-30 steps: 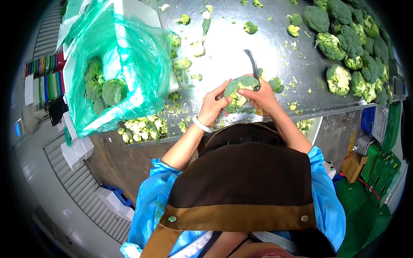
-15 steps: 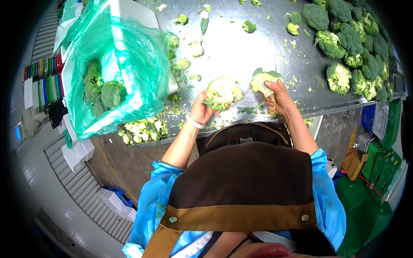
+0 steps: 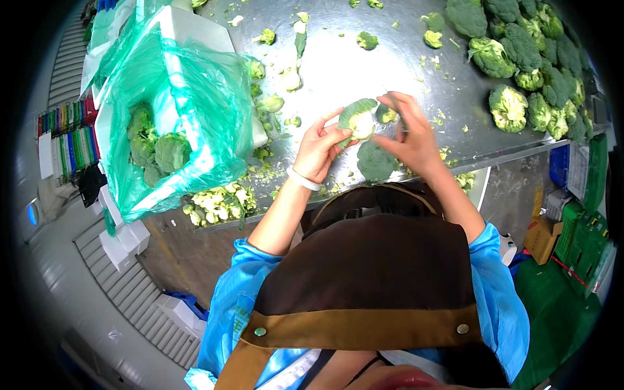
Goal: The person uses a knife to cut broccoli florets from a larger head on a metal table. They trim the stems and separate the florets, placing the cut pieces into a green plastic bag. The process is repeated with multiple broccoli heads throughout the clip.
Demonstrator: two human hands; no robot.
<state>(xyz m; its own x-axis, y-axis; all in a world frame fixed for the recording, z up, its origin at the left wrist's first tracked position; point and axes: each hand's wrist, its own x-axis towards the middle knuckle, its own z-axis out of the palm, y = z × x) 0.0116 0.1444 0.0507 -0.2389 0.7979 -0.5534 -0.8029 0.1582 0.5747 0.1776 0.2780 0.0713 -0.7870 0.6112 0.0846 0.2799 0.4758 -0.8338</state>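
Observation:
My left hand (image 3: 317, 148), with a white band at its wrist, grips a piece of broccoli (image 3: 357, 121), its pale cut side and green rim showing. To its right is my right hand (image 3: 416, 140), slightly blurred, with thumb and forefingers apart. A small broccoli floret (image 3: 386, 114) shows between these fingers; whether they touch it is unclear. The inside of the palm is hidden. Just below the hands, a green broccoli head (image 3: 377, 162) lies crown up near the front edge of the metal table (image 3: 325, 58).
A green plastic bag (image 3: 214, 97) lines a white box (image 3: 195, 27) at the left, with broccoli heads (image 3: 172, 152) inside. Whole broccoli (image 3: 520, 49) is heaped at the far right. Pale stem trimmings (image 3: 224, 203) lie at the front left; scraps and small florets (image 3: 367, 41) dot the tabletop.
The large broccoli head has left my left hand; a smaller piece is there now. My right hand has moved up and its fingers have spread. A head now lies by the table edge.

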